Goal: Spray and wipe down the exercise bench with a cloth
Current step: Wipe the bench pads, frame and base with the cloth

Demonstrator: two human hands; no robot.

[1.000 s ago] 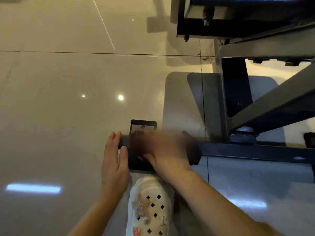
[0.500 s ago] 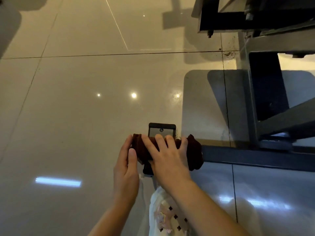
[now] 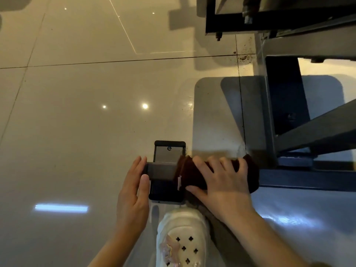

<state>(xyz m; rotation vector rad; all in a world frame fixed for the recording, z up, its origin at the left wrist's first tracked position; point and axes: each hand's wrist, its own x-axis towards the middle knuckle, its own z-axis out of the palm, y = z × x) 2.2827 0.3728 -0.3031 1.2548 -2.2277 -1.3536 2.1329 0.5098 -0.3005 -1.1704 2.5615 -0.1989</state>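
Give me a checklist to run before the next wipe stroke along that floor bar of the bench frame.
1. Dark brown cloth wrapped over the grey metal floor bar: ok, it drapes over the top and front.
2. Right hand gripping the cloth: ok, fingers curl over it, thumb at the front.
3. Left hand steadying the bar's end: ok, flat and open against it.
4. Path to the right along the bar: not ok for a long stroke, an upright post joins the bar just beyond the cloth.
5. White perforated clog out of the way: ok, below the bar.
6. Bar sprayed or wet: cannot tell.
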